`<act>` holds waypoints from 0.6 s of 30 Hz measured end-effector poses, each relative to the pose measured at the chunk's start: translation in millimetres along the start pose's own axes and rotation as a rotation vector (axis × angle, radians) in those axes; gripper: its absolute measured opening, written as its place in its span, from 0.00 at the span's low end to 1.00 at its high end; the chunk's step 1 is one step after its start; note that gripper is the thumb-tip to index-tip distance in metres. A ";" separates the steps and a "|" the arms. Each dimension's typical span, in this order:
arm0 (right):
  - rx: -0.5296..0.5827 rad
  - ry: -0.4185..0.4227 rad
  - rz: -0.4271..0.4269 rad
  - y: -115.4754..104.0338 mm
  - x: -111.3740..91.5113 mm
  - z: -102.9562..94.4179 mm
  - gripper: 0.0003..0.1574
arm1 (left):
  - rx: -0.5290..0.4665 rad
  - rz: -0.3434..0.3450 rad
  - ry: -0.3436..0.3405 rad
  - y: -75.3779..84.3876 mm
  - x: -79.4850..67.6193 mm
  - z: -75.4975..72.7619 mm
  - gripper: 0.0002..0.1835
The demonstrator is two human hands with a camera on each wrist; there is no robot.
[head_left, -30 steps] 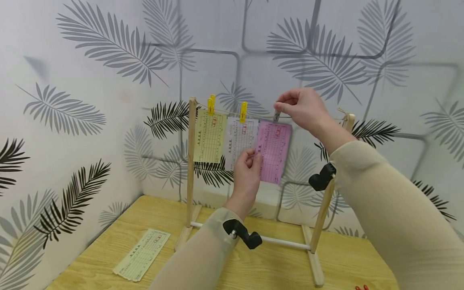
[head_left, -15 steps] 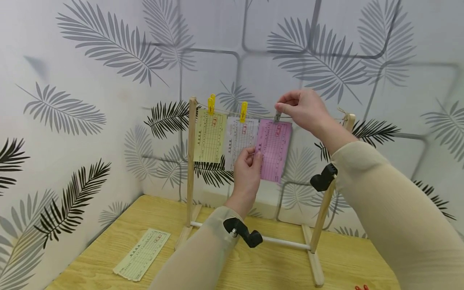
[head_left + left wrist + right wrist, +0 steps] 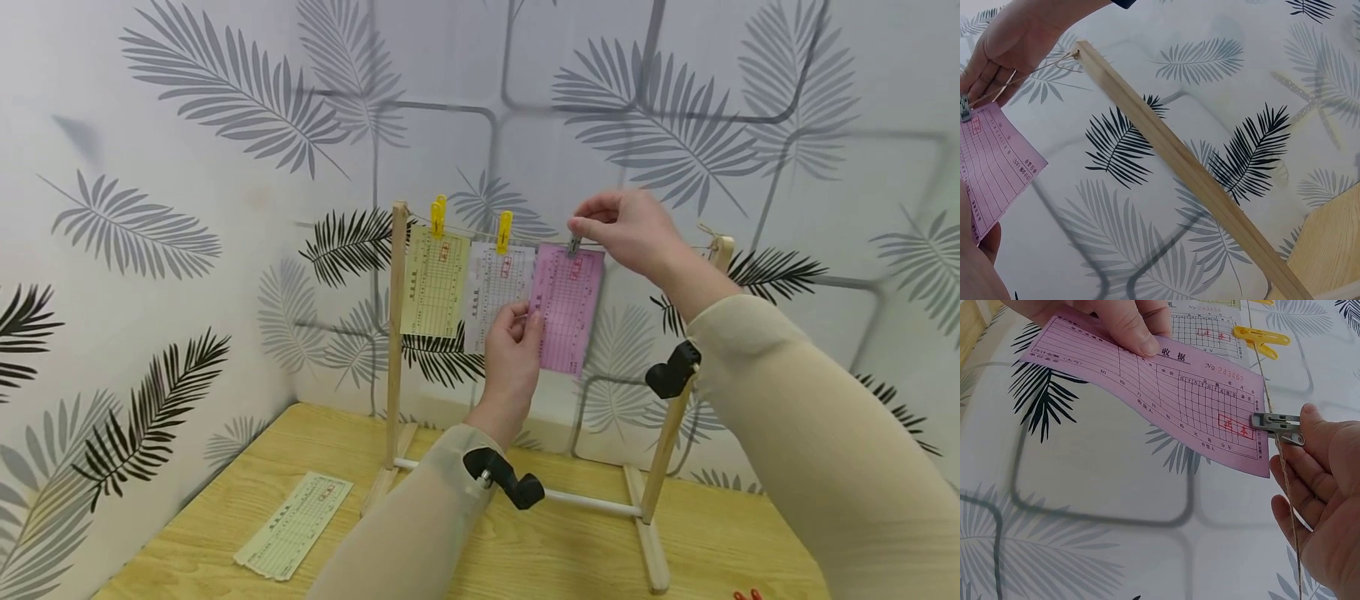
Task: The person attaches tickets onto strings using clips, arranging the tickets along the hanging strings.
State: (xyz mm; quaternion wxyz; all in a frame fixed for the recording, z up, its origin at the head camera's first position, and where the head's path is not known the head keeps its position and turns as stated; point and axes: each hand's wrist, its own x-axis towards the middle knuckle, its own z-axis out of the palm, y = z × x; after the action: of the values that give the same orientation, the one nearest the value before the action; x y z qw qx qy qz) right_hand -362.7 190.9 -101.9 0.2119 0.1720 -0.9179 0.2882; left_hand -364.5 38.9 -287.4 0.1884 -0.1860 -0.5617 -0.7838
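Note:
A pink receipt slip (image 3: 567, 312) hangs at a string line (image 3: 1287, 481), its top edge under a grey clothespin (image 3: 1277, 427). My right hand (image 3: 630, 229) pinches the handles of that clothespin between thumb and forefinger; its other fingers lie behind the string in the right wrist view. Lower down, my left hand (image 3: 513, 358) holds the slip's left edge between thumb and fingers. Left of it, a white slip (image 3: 491, 283) and a yellow slip (image 3: 435, 283) hang from yellow clothespins (image 3: 504, 232). Part of the white slip is hidden behind my left hand.
The string runs between two wooden posts (image 3: 395, 333) of a stand on the table (image 3: 540, 558). A white bar (image 3: 588, 502) joins its feet. A pale green slip (image 3: 295, 525) lies at the left; red clip ends (image 3: 747, 595) show at the bottom edge. A patterned wall stands close behind.
The pink slip has risen slightly, its top edge now up at the string under the grey clothespin. Both hands keep their hold and have barely moved.

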 end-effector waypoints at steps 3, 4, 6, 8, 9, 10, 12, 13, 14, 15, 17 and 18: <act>-0.007 -0.005 0.004 0.1 -0.7 -1.0 0.26 | 0.002 -0.005 -0.002 0.3 -0.5 -0.3 0.09; -0.012 -0.006 0.005 0.1 -0.9 -1.3 0.27 | 0.008 -0.008 -0.002 0.3 -0.6 -0.3 0.09; -0.019 -0.010 0.008 -0.3 -1.1 -1.7 0.28 | 0.011 -0.014 -0.004 0.4 -0.8 -0.5 0.08; -0.029 -0.013 0.011 -1.2 -1.1 -1.7 0.29 | 0.016 -0.020 -0.006 0.9 -1.3 -0.9 0.08; -0.035 -0.014 0.011 -1.8 -1.1 -1.6 0.29 | 0.016 -0.021 -0.007 0.9 -1.6 -1.2 0.08; -0.039 -0.015 0.011 -2.4 -1.1 -1.4 0.29 | 0.016 -0.020 -0.009 1.0 -1.7 -1.5 0.08; -0.040 -0.020 0.014 -3.8 -1.3 -0.8 0.29 | 0.009 -0.020 -0.013 1.0 -2.0 -2.2 0.09; -0.041 -0.020 0.015 -4.4 -1.2 -0.5 0.29 | 0.009 -0.020 -0.015 1.0 -2.1 -2.5 0.09; -0.040 -0.021 0.016 -5.0 -1.3 -0.4 0.29 | 0.011 -0.020 -0.017 1.0 -2.3 -2.9 0.09; -0.039 -0.022 0.016 -5.7 -1.4 -0.3 0.29 | 0.012 -0.022 -0.021 1.0 -2.5 -3.2 0.09; -0.033 -0.024 0.017 -6.7 -1.5 0.2 0.29 | 0.021 -0.027 -0.026 1.2 -3.3 -4.1 0.10; -0.033 -0.023 0.015 -7.1 -1.6 0.2 0.28 | 0.026 -0.030 -0.029 1.4 -3.7 -4.5 0.10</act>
State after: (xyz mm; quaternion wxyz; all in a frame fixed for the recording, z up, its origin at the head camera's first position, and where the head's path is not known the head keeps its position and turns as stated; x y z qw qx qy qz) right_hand -358.3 185.6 -99.7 0.2022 0.1648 -0.9261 0.2726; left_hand -361.0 34.5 -289.6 0.1710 -0.1863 -0.5772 -0.7765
